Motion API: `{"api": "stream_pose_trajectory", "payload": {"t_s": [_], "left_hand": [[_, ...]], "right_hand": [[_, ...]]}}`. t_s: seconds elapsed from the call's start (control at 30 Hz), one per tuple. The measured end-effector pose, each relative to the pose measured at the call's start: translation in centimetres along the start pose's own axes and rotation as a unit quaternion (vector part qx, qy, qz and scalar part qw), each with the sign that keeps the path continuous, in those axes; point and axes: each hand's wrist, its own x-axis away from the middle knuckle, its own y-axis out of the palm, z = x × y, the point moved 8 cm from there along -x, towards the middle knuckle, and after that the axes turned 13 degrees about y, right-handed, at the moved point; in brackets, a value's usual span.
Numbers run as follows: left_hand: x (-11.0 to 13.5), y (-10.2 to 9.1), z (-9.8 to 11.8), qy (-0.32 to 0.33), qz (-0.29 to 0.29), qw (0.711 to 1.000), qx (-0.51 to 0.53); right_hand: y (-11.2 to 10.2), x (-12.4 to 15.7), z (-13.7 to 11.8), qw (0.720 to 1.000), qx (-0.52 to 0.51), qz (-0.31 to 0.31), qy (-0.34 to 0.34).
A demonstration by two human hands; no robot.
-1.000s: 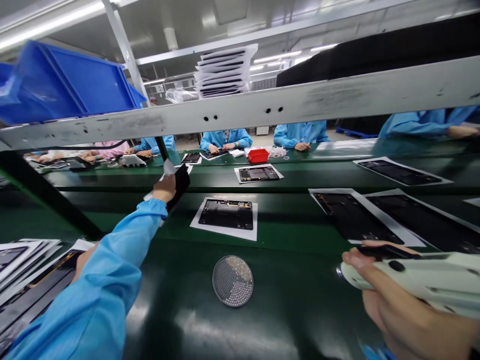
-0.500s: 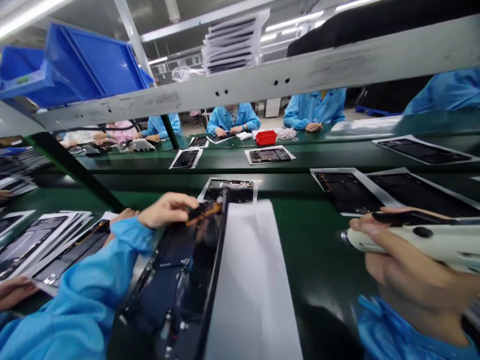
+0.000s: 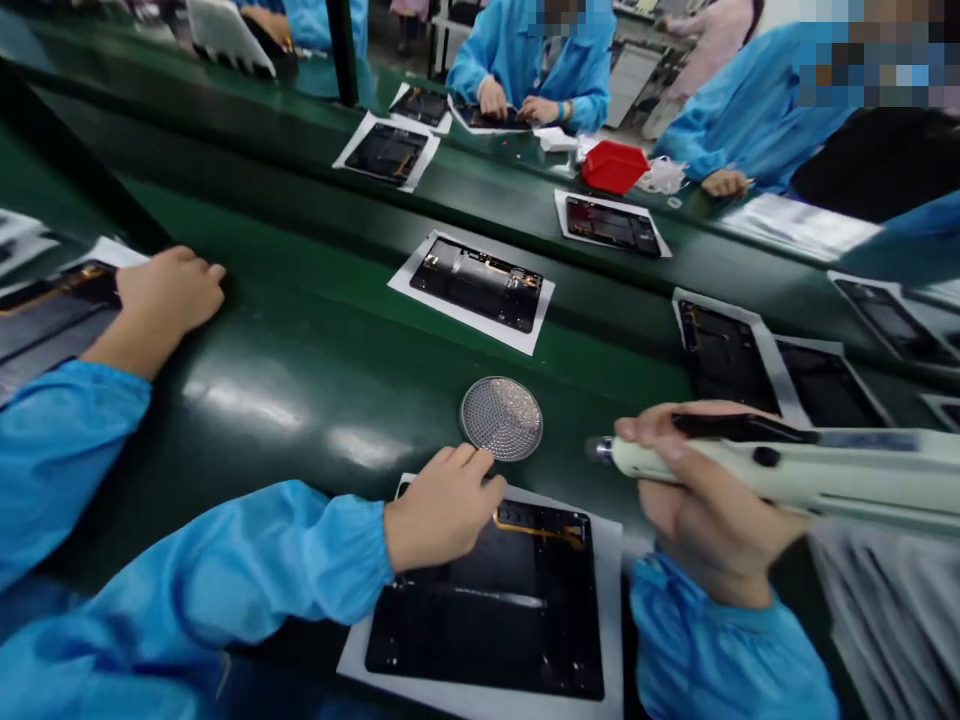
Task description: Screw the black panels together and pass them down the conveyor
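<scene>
My left hand (image 3: 442,512) rests with curled fingers on the top left corner of a black opened device (image 3: 495,600), which lies on a white sheet (image 3: 609,620) on the green bench in front of me. My right hand (image 3: 701,505) is closed round a cream electric screwdriver (image 3: 780,475); its metal tip points left, just above the device's top right corner. A round perforated metal dish (image 3: 501,418) sits just beyond the device, close to my left fingertips.
A co-worker's hand (image 3: 169,295) in a blue sleeve lies on the bench at the left beside stacked devices (image 3: 45,310). More devices on white sheets (image 3: 476,285) ride the green belt. A red box (image 3: 613,166) and blue-coated people are across.
The view has dropped towards the bench. My left hand carried the black device on its sheet down from the belt and laid it flat before me. The screwdriver moved left towards it.
</scene>
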Motion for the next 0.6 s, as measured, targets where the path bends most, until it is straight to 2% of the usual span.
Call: {"api": "stream_pose_trajectory", "payload": {"t_s": [0.1, 0.23, 0.33, 0.6], "left_hand": [[1.8, -0.5, 0.6, 0.02, 0.059, 0.994, -0.088], [2.9, 0.0, 0.3, 0.034, 0.115, 0.989, -0.092], [2.5, 0.3, 0.5, 0.035, 0.137, 0.986, -0.091], [2.1, 0.0, 0.8, 0.043, 0.142, 0.986, -0.071]], "right_hand": [[3.1, 0.2, 3.3, 0.997, 0.01, -0.049, 0.055], [5.7, 0.4, 6.2, 0.993, 0.045, -0.071, 0.083], [6.0, 0.4, 6.9, 0.991, 0.07, -0.074, 0.092], [5.9, 0.2, 6.8, 0.991, 0.065, -0.081, 0.083]]}}
